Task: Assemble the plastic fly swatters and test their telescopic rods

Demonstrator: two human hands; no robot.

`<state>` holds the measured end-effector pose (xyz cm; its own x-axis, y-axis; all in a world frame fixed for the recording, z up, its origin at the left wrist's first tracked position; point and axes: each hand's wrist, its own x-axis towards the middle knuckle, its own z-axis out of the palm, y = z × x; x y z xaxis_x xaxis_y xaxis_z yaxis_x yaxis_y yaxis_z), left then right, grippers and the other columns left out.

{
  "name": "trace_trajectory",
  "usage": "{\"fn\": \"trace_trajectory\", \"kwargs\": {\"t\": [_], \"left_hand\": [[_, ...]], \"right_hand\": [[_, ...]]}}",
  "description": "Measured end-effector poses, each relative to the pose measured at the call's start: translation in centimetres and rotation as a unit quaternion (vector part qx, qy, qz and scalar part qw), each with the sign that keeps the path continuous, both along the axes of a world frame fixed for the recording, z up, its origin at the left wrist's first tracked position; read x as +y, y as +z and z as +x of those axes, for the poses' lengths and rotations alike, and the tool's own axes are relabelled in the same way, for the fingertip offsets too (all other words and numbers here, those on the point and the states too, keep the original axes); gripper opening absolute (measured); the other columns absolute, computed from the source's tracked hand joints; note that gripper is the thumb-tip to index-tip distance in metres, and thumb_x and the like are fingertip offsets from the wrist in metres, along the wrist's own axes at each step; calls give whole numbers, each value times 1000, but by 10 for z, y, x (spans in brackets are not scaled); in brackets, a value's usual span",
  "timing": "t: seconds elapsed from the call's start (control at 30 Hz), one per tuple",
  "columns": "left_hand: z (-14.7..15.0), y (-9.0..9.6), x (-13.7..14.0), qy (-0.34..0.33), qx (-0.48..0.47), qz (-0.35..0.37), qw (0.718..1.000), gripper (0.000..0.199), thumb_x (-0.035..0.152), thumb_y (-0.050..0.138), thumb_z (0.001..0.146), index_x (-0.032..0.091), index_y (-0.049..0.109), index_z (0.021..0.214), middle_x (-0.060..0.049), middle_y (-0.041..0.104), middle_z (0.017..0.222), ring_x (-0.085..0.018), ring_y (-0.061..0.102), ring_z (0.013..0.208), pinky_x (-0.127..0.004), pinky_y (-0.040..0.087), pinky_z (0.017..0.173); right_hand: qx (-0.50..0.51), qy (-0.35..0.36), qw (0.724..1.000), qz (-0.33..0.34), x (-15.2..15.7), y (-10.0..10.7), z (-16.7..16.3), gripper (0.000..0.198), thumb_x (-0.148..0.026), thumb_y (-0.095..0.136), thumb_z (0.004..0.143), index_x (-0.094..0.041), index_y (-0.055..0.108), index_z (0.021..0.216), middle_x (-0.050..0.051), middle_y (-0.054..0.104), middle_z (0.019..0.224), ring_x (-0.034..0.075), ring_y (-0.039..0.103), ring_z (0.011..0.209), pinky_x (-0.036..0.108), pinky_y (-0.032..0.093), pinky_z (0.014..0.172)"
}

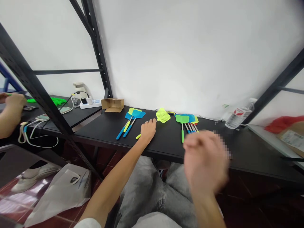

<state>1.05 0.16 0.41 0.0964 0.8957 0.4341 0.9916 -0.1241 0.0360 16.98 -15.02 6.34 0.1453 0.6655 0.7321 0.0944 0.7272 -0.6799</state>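
My left hand is closed round the shaft of a yellow fly swatter, whose head points away from me near the wall. Its yellow handle end sticks out on the near side of the hand. To the left lie blue fly swatters and a yellow one, overlapping, handles toward me. A green fly swatter tops another overlapping group on the right, with blue and yellow ones among them. My right hand is raised in front of the table's near edge, smeared by motion. Its fingers cannot be made out.
A small open cardboard box stands by the rack post. A clear bottle leans at the right. On the left are a power strip, cables and another person's hand. A white bag sits on the floor.
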Motion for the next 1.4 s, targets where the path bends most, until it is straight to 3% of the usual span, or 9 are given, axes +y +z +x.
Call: {"fn": "trace_trajectory", "kwargs": {"t": [0.07, 0.17, 0.23, 0.3, 0.43, 0.57, 0.8, 1.13, 1.4], "left_hand": [[2, 3, -3, -12, -9, 10, 1000, 34, 27, 24, 102, 20, 52, 120, -10, 63, 102, -24, 65, 92, -33, 47, 74], [5, 8, -9, -38, -26, 24, 999, 38, 33, 22, 103, 24, 49, 128, -10, 65, 109, -23, 67, 93, -31, 46, 74], [7, 10, -12, -66, -31, 23, 997, 38, 35, 24, 103, 26, 48, 132, -10, 65, 116, -23, 67, 98, -30, 46, 76], [7, 11, -14, -101, -31, 13, 994, 37, 36, 26, 103, 29, 47, 133, -9, 64, 122, -22, 67, 100, -30, 46, 77], [6, 13, -15, -144, -45, -3, 989, 37, 40, 30, 103, 32, 45, 136, -7, 63, 129, -21, 68, 99, -29, 46, 77], [6, 13, -12, -133, -48, -4, 990, 38, 40, 28, 103, 34, 45, 137, -6, 65, 127, -21, 68, 99, -29, 46, 78], [3, 12, -10, -114, -30, -4, 993, 37, 37, 26, 103, 33, 54, 127, -5, 70, 113, -22, 67, 96, -31, 43, 77], [-15, 5, -2, -113, -40, 48, 992, 33, 24, 33, 101, 30, 61, 116, -4, 73, 105, -21, 66, 92, -33, 39, 80], [-28, 2, 1, -132, -63, 53, 988, 30, 25, 38, 99, 31, 62, 116, -4, 74, 105, -21, 67, 92, -30, 39, 72]], "right_hand": [[49, 18, 991, -120, 44, -12, -10, 26, -43, 59, 91, -19, 69, 92, 6, 67, 79, 17, 62, 68, 30, 51, 61], [53, 63, 946, -312, 112, -43, -21, 30, -45, 74, 76, -16, 71, 80, 6, 69, 74, 16, 62, 62, 28, 50, 57], [92, 102, 930, -340, 143, -59, -24, 32, -47, 76, 72, -17, 71, 80, 5, 71, 76, 15, 63, 62, 26, 51, 57], [158, 144, 922, -323, 158, -67, -25, 35, -50, 76, 71, -18, 70, 82, 5, 72, 78, 15, 65, 64, 25, 50, 57], [218, 141, 916, -307, 168, -70, -24, 35, -50, 79, 67, -17, 69, 76, 5, 71, 74, 16, 66, 67, 25, 49, 57], [238, 103, 927, -272, 179, -75, -28, 34, -48, 78, 66, -16, 70, 74, 4, 69, 69, 16, 65, 67, 26, 48, 58], [298, 21, 923, -244, 192, -80, -26, 35, -49, 76, 69, -15, 70, 76, 1, 64, 66, 11, 56, 59, 23, 47, 56], [290, -16, 938, -190, 203, -88, -8, 40, -54, 73, 73, -15, 71, 80, 3, 65, 71, 11, 58, 65, 23, 47, 57], [322, -9, 931, -171, 207, -87, 1, 36, -51, 73, 73, -16, 71, 81, 3, 67, 75, 12, 60, 65, 24, 47, 57]]}}
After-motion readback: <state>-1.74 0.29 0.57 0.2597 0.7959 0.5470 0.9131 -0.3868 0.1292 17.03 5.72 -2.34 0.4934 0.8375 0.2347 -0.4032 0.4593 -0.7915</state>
